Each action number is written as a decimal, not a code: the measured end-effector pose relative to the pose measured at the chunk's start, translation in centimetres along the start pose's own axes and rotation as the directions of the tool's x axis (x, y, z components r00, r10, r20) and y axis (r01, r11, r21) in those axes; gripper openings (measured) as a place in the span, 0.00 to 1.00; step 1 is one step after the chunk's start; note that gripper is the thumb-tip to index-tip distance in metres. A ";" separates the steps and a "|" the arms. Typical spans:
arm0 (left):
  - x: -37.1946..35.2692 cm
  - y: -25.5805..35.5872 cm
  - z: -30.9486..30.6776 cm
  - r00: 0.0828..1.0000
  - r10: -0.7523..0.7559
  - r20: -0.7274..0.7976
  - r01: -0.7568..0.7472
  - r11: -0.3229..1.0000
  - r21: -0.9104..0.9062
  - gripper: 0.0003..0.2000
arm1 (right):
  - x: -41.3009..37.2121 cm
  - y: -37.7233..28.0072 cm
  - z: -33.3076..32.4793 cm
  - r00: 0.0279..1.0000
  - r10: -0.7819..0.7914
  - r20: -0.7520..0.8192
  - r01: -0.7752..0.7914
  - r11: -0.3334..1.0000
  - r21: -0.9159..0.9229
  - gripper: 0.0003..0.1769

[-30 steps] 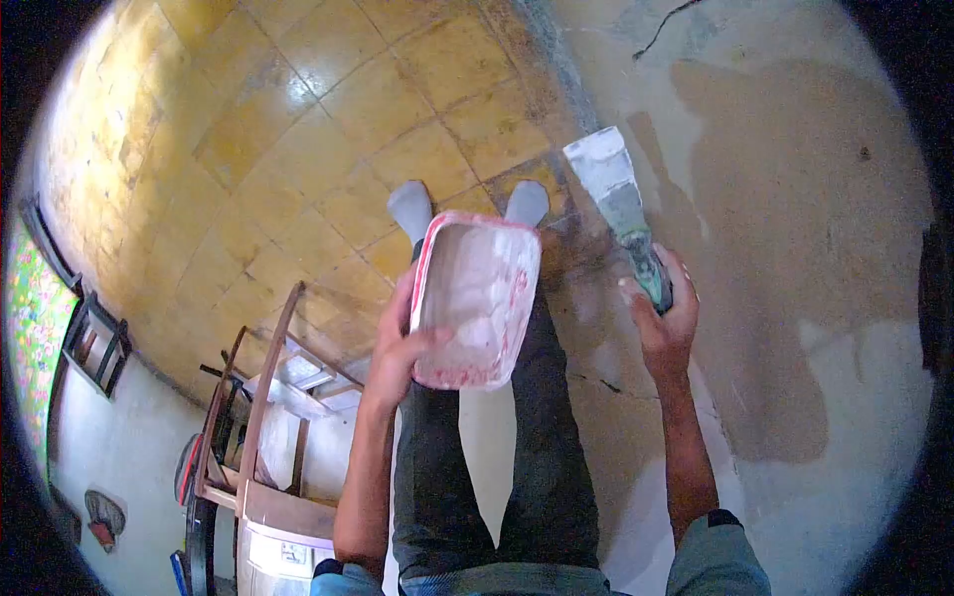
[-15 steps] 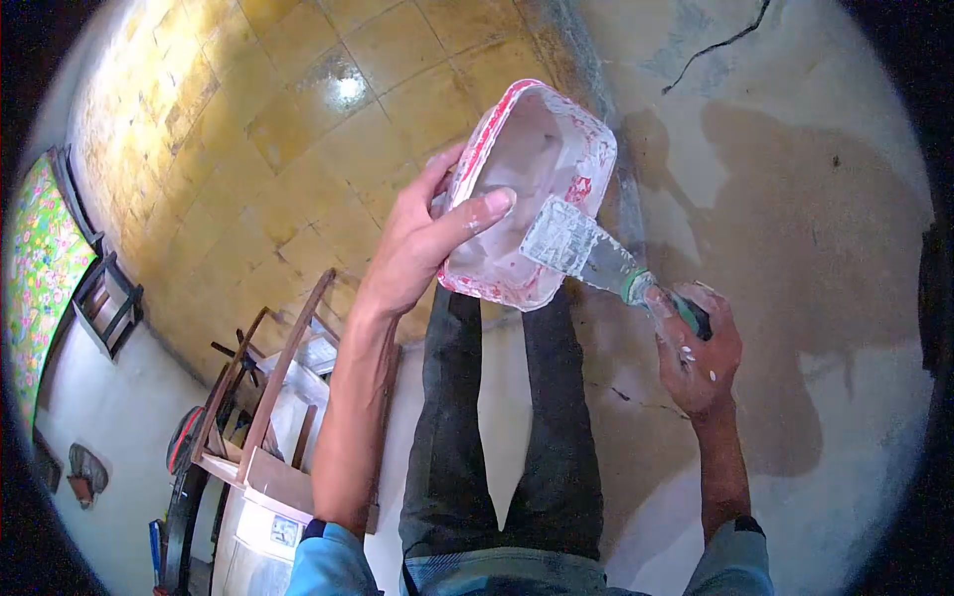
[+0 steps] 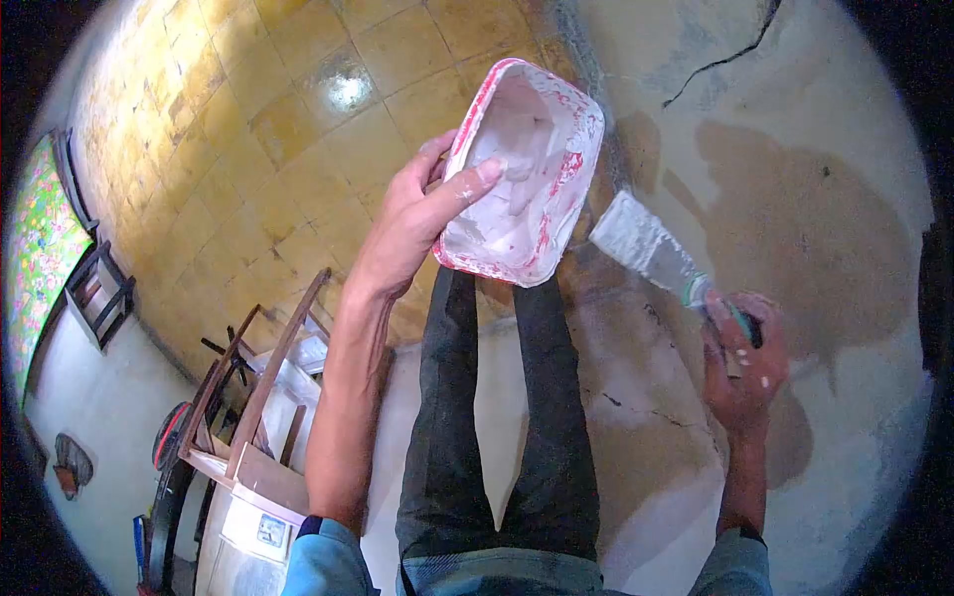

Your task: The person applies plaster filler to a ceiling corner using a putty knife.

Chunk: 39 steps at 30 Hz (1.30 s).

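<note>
A white tub with a red, smeared rim [image 3: 571, 189] is held tilted in my left hand [image 3: 412, 219], the thumb over its near edge and the other fingers behind it. White paste coats its inside. In my right hand [image 3: 745, 358] is the handle of a putty knife [image 3: 646, 238]. White paste covers its wide blade, which stands apart from the tub, to its right. White specks dot the fingers of my right hand.
Yellow tiles [image 3: 298, 149] spread at the upper left. A cracked plaster surface [image 3: 686, 50] lies on the right. At the lower left are a wooden frame [image 3: 283, 368] with items inside and a floral cloth [image 3: 50, 258].
The putty knife has moved out of the tub's opening, rightward with my right hand. My left hand and the tub have shifted slightly up and left.
</note>
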<state>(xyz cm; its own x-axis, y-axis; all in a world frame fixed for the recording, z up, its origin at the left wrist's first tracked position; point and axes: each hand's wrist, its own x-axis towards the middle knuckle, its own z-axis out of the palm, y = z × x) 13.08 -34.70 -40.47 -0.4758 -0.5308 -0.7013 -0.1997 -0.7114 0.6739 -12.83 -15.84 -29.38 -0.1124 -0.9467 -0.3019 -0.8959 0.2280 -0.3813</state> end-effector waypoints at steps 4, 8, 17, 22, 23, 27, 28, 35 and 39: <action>0.2 0.3 0.1 0.998 0.059 0.009 -0.060 0.969 0.239 0.39 | 4.1 -1.6 -3.5 1.000 -0.007 -0.016 0.007 1.000 0.026 0.22; 1.0 0.4 0.4 0.999 0.034 0.029 -0.043 0.892 0.449 0.42 | 8.6 -4.1 -5.2 0.983 -0.113 0.142 0.122 0.991 -0.055 0.20; 1.6 1.9 2.6 1.000 -0.022 -0.013 0.025 0.765 0.644 0.37 | 12.6 -10.3 -2.2 0.832 -0.224 0.508 0.355 0.918 -0.176 0.08; 2.8 -1.0 3.1 0.997 0.041 -0.058 0.015 0.676 0.737 0.40 | 13.3 -10.6 -1.0 0.753 -0.430 0.497 0.471 0.881 0.048 0.02; 2.8 -1.1 3.3 0.997 0.050 -0.066 0.016 0.661 0.750 0.41 | 13.0 -9.8 -0.2 0.763 -0.494 0.418 0.510 0.856 0.081 0.02; 2.9 -1.0 3.7 0.997 -0.007 -0.077 0.061 0.679 0.731 0.40 | 13.5 -9.8 0.3 0.747 -0.531 0.400 0.516 0.842 0.154 0.04; 2.9 -1.2 3.7 0.997 -0.007 -0.078 0.063 0.665 0.744 0.40 | 13.6 -9.9 0.2 0.742 -0.519 0.425 0.497 0.851 0.170 0.04; 3.4 -1.9 3.8 0.993 -0.055 -0.101 0.113 0.631 0.768 0.37 | 13.5 -6.7 1.2 0.772 -0.603 0.201 0.568 0.797 0.206 0.19; 3.5 -2.0 3.9 0.996 -0.048 -0.074 0.088 0.628 0.773 0.37 | 16.2 -6.5 1.0 0.719 -0.540 0.438 0.495 0.840 0.222 0.27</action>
<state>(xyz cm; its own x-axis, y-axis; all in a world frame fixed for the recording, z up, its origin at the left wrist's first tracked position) 8.51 -33.38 -43.39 -0.4007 -0.5291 -0.7480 -0.8294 -0.1374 0.5415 -8.42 -32.40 -32.65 0.5911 -0.7037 -0.3943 -0.7129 -0.2271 -0.6635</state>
